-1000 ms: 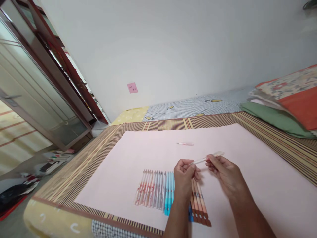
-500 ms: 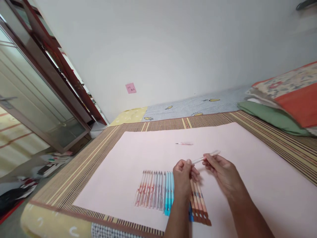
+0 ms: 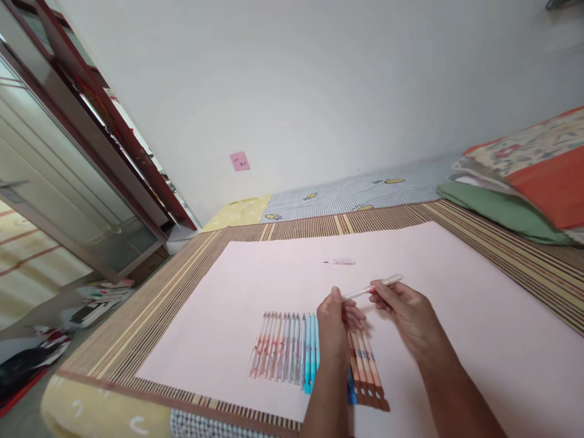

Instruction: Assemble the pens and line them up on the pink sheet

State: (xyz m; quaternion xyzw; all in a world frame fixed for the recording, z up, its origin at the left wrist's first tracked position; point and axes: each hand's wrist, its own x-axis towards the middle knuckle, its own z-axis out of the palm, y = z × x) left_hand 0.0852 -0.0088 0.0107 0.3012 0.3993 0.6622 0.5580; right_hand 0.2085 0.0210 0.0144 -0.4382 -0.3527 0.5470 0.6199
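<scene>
Both of my hands hold one thin white pen (image 3: 385,282) above a pink paper sheet (image 3: 255,286). My right hand (image 3: 404,310) pinches its barrel. My left hand (image 3: 335,319) is closed round its near tip. Below my left hand a row of pens (image 3: 292,350) lies side by side on the sheet: pink and grey ones at the left, blue ones in the middle, brown ones (image 3: 367,371) at the right. A single pink pen (image 3: 340,262) lies alone further back on the sheet.
The sheet lies on a striped woven mat (image 3: 150,304) over a bed. Folded bedding and a green pillow (image 3: 502,210) sit at the right. A white wall with a pink note (image 3: 239,161) is behind. A door and clutter on the floor (image 3: 86,304) are at the left.
My hands with the white pen have shifted slightly up and left; my left fingers have slid up over the pen's tip. The pens on the sheet have not moved.
</scene>
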